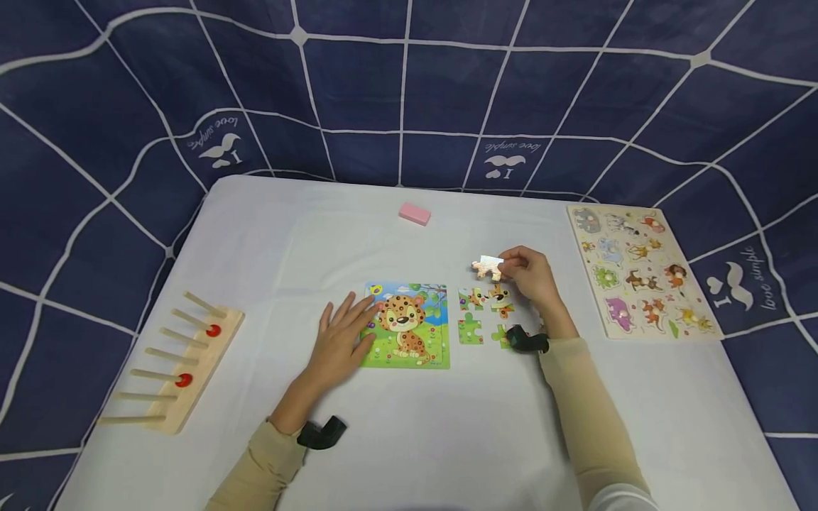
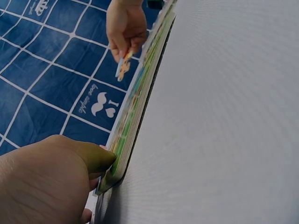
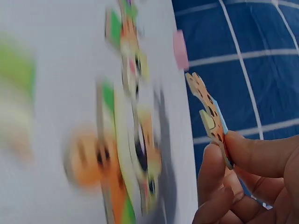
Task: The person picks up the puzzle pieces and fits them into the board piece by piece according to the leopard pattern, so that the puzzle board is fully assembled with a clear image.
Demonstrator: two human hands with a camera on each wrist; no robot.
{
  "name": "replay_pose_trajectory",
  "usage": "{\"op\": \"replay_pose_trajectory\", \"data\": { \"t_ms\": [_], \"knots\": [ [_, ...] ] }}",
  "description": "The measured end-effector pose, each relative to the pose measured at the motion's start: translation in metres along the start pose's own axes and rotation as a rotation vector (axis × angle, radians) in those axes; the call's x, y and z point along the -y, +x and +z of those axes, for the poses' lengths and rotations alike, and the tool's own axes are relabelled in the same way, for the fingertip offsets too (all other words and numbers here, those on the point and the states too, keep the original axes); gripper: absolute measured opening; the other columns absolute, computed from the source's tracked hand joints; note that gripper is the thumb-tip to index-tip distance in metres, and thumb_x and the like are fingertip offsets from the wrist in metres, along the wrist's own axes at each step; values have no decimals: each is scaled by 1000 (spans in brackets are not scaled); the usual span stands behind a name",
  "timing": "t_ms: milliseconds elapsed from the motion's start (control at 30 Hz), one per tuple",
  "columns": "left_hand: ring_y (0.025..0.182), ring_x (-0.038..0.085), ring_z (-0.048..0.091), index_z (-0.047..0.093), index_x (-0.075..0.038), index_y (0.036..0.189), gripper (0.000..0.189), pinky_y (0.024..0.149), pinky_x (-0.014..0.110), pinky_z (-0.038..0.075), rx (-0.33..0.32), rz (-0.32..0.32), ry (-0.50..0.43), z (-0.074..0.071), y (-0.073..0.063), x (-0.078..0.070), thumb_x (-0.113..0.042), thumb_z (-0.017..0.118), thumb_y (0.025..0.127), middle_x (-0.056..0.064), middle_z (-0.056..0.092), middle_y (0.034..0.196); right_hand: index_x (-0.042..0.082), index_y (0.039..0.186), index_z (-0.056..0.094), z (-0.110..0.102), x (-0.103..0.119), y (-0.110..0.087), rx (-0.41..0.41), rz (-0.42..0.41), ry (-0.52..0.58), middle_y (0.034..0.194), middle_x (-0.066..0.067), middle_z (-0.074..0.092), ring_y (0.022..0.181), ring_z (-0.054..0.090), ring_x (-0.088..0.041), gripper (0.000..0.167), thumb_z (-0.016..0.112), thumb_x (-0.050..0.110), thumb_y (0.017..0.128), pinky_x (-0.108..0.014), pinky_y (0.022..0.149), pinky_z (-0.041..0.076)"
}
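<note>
My right hand (image 1: pixel 532 275) pinches a spotted jigsaw piece (image 1: pixel 488 267) between thumb and fingers, raised above the table in the right wrist view. Below it several other jigsaw pieces (image 1: pixel 471 329) lie on the white cloth, partly hidden by the wrist strap. My left hand (image 1: pixel 341 338) rests with extended fingers on the left edge of a leopard picture puzzle board (image 1: pixel 412 356). Seen edge-on in the left wrist view, the puzzle board (image 2: pixel 133 119) has the thumb on its border. The right wrist view blurs the loose pieces.
A pink block (image 1: pixel 415 213) lies toward the back. At the left stands a wooden peg rack (image 1: pixel 203 369) with red beads on two pegs. An animal knob-puzzle board (image 1: pixel 645 273) lies at the right. Blue checked cloth (image 1: pixel 447 92) hangs behind the table.
</note>
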State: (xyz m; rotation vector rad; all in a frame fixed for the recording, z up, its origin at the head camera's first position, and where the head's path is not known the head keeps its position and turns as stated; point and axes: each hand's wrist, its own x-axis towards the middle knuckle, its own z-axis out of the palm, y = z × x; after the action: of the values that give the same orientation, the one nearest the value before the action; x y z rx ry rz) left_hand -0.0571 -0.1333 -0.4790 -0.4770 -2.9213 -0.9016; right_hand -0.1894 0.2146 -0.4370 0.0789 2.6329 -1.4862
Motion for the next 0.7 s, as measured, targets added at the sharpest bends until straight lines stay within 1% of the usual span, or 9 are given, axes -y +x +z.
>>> {"op": "replay_pose_trajectory", "data": {
  "t_ms": [100, 267, 367, 433, 567, 700],
  "knots": [
    [148, 37, 23, 50, -13, 144, 48, 117, 63, 6, -4, 2, 11, 0, 1, 0, -23, 55, 97, 6, 42, 154, -5, 109, 64, 13, 8, -7, 41, -7, 17, 84, -8, 60, 67, 59, -9, 19, 63, 4, 92, -21, 62, 51],
    [146, 39, 27, 54, -11, 140, 46, 115, 65, 10, -9, 0, 40, -2, 4, -2, -23, 57, 96, 8, 45, 151, -3, 109, 65, 40, 24, -17, 138, -6, 47, 88, -11, 62, 71, 63, -13, 18, 63, 6, 94, -21, 62, 52],
    [144, 40, 31, 58, -9, 136, 43, 113, 67, 15, -9, -5, 67, -5, 7, -6, -23, 59, 96, 9, 49, 148, -3, 107, 65, 58, 33, -21, 185, -14, 61, 87, -11, 64, 71, 64, -14, 17, 65, 6, 93, -21, 62, 53],
    [142, 41, 34, 60, -8, 133, 41, 112, 67, 19, -7, -8, 87, -7, 10, -9, -23, 60, 95, 11, 52, 145, -2, 105, 67, 69, 37, -23, 203, -26, 51, 85, -9, 65, 70, 64, -13, 16, 67, 6, 91, -21, 62, 51],
    [136, 41, 41, 65, -6, 127, 36, 109, 63, 30, -18, -5, 122, -9, 16, -14, -21, 63, 94, 13, 58, 138, 0, 103, 68, 88, 46, -26, 248, -70, 29, 84, -10, 69, 68, 66, -13, 15, 69, 7, 90, -24, 63, 53],
    [128, 38, 49, 68, -4, 120, 32, 105, 56, 37, -44, 1, 146, -9, 20, -20, -20, 64, 93, 15, 63, 129, 1, 103, 69, 103, 54, -30, 288, -114, 10, 85, -12, 71, 68, 68, -17, 14, 69, 7, 90, -28, 64, 55]
  ]
}}
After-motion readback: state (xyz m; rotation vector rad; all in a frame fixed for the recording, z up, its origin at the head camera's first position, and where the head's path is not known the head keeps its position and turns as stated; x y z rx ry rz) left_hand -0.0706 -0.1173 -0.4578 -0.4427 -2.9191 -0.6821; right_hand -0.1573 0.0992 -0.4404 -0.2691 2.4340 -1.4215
